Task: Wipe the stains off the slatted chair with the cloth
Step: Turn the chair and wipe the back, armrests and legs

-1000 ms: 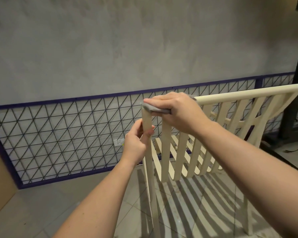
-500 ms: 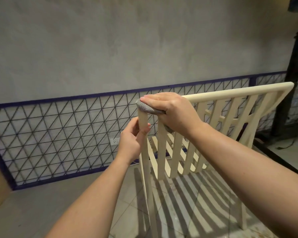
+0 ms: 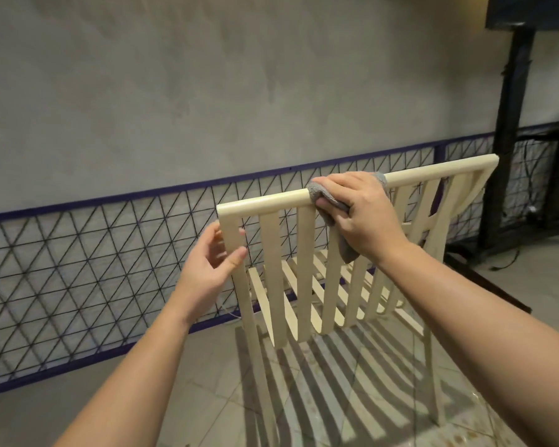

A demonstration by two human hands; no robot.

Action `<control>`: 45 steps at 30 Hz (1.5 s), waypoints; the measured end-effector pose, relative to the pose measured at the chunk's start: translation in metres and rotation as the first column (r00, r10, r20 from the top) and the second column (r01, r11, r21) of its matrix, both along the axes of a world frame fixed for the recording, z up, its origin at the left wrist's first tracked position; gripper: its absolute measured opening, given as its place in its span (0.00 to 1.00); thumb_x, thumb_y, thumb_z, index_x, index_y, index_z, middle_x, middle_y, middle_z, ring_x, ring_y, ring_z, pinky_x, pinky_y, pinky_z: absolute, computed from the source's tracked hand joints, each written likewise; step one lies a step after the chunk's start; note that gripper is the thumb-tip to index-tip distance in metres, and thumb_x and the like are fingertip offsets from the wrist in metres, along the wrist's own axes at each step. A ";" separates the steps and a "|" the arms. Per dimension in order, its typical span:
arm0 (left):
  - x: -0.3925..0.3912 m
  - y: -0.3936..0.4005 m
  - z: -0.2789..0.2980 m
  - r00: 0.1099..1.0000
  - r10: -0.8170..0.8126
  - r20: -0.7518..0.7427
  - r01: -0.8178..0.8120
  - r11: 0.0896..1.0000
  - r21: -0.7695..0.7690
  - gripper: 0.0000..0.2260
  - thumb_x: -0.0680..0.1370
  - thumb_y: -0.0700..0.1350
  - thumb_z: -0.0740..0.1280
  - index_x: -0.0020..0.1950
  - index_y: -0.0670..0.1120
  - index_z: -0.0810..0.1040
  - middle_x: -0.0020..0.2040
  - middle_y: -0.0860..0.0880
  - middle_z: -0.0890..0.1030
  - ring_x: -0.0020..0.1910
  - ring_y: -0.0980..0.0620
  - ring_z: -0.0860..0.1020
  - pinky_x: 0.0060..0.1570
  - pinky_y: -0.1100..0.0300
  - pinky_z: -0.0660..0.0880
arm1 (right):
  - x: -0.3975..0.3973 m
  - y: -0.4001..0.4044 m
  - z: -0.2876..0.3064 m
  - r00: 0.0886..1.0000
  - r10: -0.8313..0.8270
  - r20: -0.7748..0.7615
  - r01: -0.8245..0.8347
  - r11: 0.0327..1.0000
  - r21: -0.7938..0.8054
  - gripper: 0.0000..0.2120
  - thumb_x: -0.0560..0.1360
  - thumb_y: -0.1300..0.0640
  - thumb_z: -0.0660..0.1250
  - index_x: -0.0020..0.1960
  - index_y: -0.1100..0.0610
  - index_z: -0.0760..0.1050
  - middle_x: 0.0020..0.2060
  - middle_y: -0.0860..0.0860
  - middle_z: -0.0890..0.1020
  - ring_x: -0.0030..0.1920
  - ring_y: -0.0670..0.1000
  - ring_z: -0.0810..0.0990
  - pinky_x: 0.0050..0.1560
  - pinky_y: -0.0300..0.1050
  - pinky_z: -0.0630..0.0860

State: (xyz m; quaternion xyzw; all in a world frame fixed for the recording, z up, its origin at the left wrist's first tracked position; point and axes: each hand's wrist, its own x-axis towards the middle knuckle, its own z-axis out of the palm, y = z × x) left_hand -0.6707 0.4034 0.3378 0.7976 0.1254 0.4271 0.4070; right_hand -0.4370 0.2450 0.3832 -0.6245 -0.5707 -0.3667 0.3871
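The right hand (image 3: 360, 214) grips the grey cloth (image 3: 342, 221) around the slatted chair (image 3: 304, 275)'s top rail, mid-wipe, while the left hand (image 3: 212, 269) loosely clasps its left post; next, I'd guess, slide along that rail.

Grey plastered wall (image 3: 207, 91) behind, blotchy and bare. Along its foot, black wire mesh panel (image 3: 78, 269) of crossed triangles, framed in purple. Pale tiled floor (image 3: 352, 398) below, striped with slatted shadows. At far right, black metal stand (image 3: 510, 140) upright, dark screen (image 3: 536, 11) at its top, cut off by the edge. Black cable (image 3: 505, 264) trailing on the tiles by its base.
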 end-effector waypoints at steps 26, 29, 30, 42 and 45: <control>0.104 -0.061 0.143 0.724 0.176 -0.667 0.067 0.945 0.321 0.15 0.81 0.57 0.62 0.67 0.60 0.76 0.54 0.61 0.81 0.52 0.57 0.80 0.56 0.53 0.78 | 0.044 -0.059 0.026 0.977 0.040 -0.211 -0.015 0.993 0.118 0.14 0.82 0.62 0.61 0.64 0.64 0.79 0.62 0.56 0.81 0.66 0.57 0.76 0.72 0.51 0.69; 0.105 -0.064 0.142 0.670 0.221 -0.708 0.108 0.915 0.388 0.13 0.81 0.59 0.57 0.60 0.58 0.77 0.44 0.57 0.81 0.44 0.55 0.79 0.47 0.50 0.79 | 0.049 -0.050 0.050 0.921 -0.053 -0.386 0.021 0.996 -0.087 0.21 0.73 0.69 0.68 0.64 0.58 0.80 0.62 0.50 0.81 0.66 0.53 0.75 0.72 0.52 0.68; 0.105 -0.064 0.142 0.662 0.231 -0.713 0.108 0.912 0.396 0.13 0.81 0.59 0.57 0.56 0.56 0.77 0.41 0.55 0.80 0.41 0.54 0.78 0.43 0.49 0.79 | 0.047 -0.044 0.053 0.917 -0.062 -0.394 -0.008 0.985 -0.174 0.18 0.74 0.65 0.69 0.63 0.56 0.81 0.60 0.48 0.82 0.64 0.52 0.76 0.70 0.55 0.69; 0.103 -0.064 0.154 0.666 0.127 -0.735 0.095 0.963 0.253 0.14 0.72 0.57 0.61 0.55 0.59 0.79 0.41 0.58 0.80 0.41 0.58 0.77 0.42 0.52 0.79 | 0.012 -0.083 0.082 0.713 0.000 -0.702 -0.148 0.978 -0.150 0.19 0.76 0.67 0.67 0.64 0.52 0.80 0.59 0.45 0.82 0.65 0.44 0.77 0.69 0.48 0.72; 0.103 -0.065 0.154 0.677 0.126 -0.725 0.079 0.967 0.243 0.14 0.72 0.58 0.61 0.54 0.59 0.79 0.42 0.58 0.80 0.42 0.58 0.77 0.42 0.52 0.79 | 0.031 -0.096 0.117 0.524 -0.009 -0.852 0.024 1.000 0.004 0.14 0.79 0.61 0.67 0.62 0.49 0.80 0.52 0.39 0.83 0.57 0.35 0.79 0.61 0.33 0.74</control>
